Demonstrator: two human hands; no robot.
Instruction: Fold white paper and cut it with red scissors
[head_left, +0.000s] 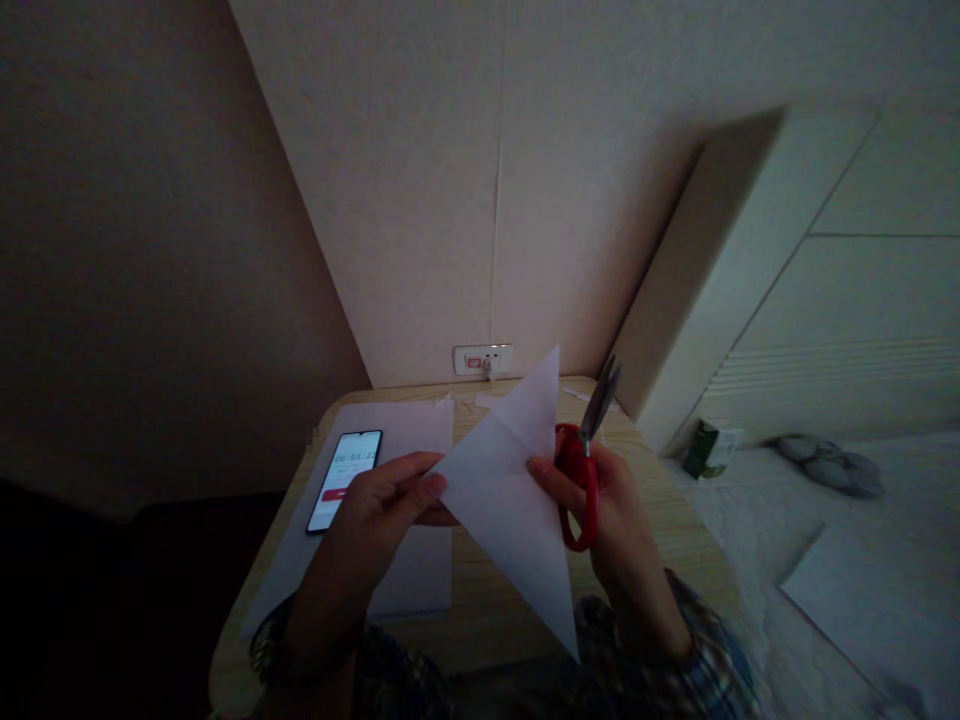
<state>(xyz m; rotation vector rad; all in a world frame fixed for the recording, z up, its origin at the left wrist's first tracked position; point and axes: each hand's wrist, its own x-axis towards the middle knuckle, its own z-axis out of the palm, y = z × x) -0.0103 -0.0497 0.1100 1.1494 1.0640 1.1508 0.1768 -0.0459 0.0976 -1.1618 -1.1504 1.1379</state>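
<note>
A white sheet of paper folded into a triangle [504,480] is held up above the small table, one crease running across its middle. My left hand [390,505] pinches its left corner between thumb and fingers. At the right side, my right hand [600,500] grips the paper's edge with the thumb on top. That same hand also carries scissors with red handles [581,490], their metal blades pointing up and away from the paper. The blades look nearly together. The fingers behind the paper are partly hidden.
On the wood-patterned table [495,620], a phone [345,482] showing a running timer lies on white paper sheets [412,580]. Paper scraps lie at the back edge below a wall socket [482,360]. To the right, a bed [750,530] bears a green-and-white box [709,448] and a grey object [825,465].
</note>
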